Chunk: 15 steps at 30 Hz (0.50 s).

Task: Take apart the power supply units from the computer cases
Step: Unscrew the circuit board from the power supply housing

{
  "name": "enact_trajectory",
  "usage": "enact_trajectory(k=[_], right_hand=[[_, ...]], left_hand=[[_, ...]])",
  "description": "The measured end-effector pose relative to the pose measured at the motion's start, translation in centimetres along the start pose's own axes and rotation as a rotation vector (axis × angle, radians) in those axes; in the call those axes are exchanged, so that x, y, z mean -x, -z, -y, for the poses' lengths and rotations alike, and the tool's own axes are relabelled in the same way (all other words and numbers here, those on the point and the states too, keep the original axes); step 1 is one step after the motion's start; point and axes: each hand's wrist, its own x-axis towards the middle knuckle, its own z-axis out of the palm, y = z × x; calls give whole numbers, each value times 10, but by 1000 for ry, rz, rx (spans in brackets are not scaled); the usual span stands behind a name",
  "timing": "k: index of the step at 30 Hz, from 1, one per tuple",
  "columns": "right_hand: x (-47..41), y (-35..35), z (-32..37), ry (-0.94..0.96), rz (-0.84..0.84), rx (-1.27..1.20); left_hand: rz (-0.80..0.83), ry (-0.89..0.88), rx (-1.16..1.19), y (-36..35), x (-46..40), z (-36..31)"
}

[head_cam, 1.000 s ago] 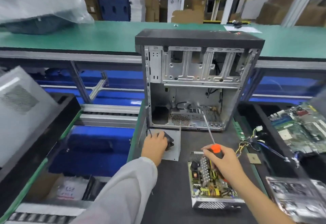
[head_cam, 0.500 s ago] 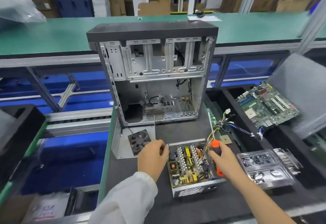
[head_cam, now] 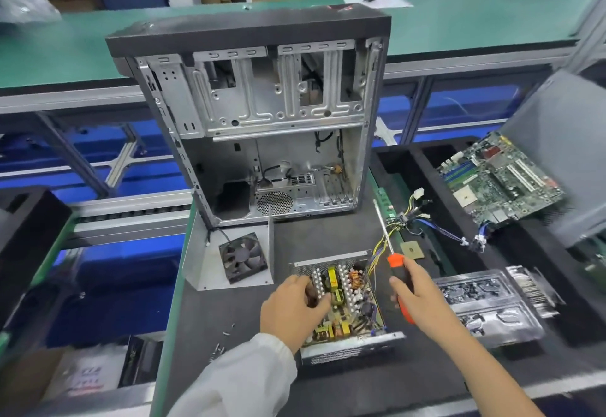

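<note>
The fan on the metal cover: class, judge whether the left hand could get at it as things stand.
Probably yes. The fan lies uncovered on the cover, just beyond and left of the left hand, which rests on the open power supply. Nothing stands between them.

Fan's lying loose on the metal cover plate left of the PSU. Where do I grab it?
Pinch the fan by its square black frame, on two opposite outer edges, coming straight down from above. It lies flat, blades up, so the rim is exposed; avoid the hub and its thin lead.
</note>
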Motion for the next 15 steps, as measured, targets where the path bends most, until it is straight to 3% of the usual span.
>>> enact_trajectory(k=[3, 7, 10, 15], right_hand=[[1, 15, 5, 54, -57, 38], [3, 32, 30, 89, -195, -147], [1, 42, 60, 195, -211, -230], [-5, 38, 122, 348, -93, -310]], left_hand=[[23, 52, 333, 1, -3, 7], [-38, 193, 674, 9, -4, 27], [-107, 252, 689, 10, 1, 39], [2, 175, 574, 7, 4, 49]])
